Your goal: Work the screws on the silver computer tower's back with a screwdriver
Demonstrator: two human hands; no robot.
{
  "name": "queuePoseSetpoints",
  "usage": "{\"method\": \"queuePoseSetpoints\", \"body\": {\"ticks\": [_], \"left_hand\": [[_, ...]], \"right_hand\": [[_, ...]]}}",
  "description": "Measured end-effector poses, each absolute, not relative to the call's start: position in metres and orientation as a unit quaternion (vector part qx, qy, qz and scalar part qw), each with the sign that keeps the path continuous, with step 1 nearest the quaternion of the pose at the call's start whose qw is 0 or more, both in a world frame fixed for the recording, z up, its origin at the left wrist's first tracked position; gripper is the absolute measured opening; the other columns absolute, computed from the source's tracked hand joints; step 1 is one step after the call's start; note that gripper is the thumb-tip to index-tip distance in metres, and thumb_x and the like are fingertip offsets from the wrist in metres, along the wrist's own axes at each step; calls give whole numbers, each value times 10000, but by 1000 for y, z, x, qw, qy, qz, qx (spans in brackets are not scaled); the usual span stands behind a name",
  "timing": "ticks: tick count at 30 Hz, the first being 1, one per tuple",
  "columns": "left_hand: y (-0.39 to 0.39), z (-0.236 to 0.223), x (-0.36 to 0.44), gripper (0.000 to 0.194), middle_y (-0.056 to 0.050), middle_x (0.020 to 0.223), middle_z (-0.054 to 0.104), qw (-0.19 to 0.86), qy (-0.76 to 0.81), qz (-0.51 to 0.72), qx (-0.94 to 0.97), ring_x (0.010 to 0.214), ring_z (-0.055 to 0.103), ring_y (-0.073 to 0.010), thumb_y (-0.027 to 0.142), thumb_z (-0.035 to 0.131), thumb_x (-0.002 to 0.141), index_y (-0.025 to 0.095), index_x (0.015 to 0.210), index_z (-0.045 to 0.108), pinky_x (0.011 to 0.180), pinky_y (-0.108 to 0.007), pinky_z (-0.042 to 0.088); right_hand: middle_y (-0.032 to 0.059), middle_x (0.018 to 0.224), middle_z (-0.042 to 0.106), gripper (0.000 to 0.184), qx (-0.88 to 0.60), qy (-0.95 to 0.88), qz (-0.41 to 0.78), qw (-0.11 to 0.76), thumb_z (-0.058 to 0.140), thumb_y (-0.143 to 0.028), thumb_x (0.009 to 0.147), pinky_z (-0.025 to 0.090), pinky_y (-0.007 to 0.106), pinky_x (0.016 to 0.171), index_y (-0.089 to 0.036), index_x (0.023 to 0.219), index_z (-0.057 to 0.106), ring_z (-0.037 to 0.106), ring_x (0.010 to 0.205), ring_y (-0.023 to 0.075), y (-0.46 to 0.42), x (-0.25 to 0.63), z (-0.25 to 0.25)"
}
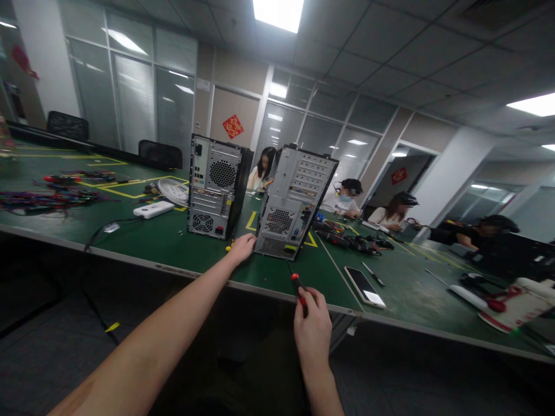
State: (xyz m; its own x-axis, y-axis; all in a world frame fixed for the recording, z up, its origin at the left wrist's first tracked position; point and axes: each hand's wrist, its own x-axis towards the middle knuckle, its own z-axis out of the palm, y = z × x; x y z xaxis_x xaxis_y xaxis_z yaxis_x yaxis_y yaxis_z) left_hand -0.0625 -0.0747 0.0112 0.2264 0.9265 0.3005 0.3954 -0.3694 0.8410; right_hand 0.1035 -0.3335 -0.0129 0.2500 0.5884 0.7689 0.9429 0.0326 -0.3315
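My right hand (313, 318) is closed around the red and black handle of a screwdriver (297, 283). Its shaft points up and away, with the tip close to the bottom of the right-hand computer tower (281, 202); I cannot tell whether they touch. That tower stands upright, its back panel of vents, ports and slot covers facing me. At its lower left edge is my left hand (243, 248), fingers curled together and partly hidden. Whatever they hold is not visible. A small yellow object (229, 248) shows beside that hand. To the left stands a second upright computer tower (212, 190).
Bundled cables (47, 196), a white power strip (154, 210) and a white round basket (173, 190) lie left on the green table (143, 242). Rightward are a phone (364, 286), a pen-like tool (373, 274) and black cables (347, 238). Several people sit beyond.
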Motion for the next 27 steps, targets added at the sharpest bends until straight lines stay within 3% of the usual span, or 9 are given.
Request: {"method": "queuePoseSetpoints", "body": {"ticks": [6,11,17,23,27], "left_hand": [[-69,7,-61,290,-50,984,771,322,453,418,718,995,697,-220,310,471,958,229,947,749,876,-295,490],[-65,2,-61,300,-51,1008,768,324,446,419,722,999,693,-219,322,465,958,226,965,749,854,-294,490],[-70,8,-61,271,-51,965,766,315,460,419,716,981,695,-215,296,487,948,225,914,746,873,-287,492],[-72,10,-61,279,-50,976,766,333,455,414,714,943,696,-209,302,477,951,223,934,743,844,-287,508],[-72,8,-62,281,-49,973,768,339,452,415,712,934,694,-205,312,475,952,226,934,741,821,-279,514]], "right_hand": [[97,949,683,412,-677,-554,-144,461,481,-493,1036,557,330,672,-154,1119,701,663,679,195,-333,98,-12],[118,1035,677,371,-681,-556,-160,449,447,-424,1048,563,336,699,-162,1131,697,678,758,210,-334,98,-12],[149,1198,660,328,-685,-562,-202,418,428,-265,1013,557,399,882,-169,1151,709,685,1022,272,-334,100,-12],[96,969,686,365,-680,-545,-139,471,501,-437,1019,559,323,691,-156,1128,707,653,692,188,-333,95,-11],[98,991,680,375,-679,-553,-137,463,476,-435,1032,558,319,690,-163,1143,709,663,725,192,-334,97,-13]]}}
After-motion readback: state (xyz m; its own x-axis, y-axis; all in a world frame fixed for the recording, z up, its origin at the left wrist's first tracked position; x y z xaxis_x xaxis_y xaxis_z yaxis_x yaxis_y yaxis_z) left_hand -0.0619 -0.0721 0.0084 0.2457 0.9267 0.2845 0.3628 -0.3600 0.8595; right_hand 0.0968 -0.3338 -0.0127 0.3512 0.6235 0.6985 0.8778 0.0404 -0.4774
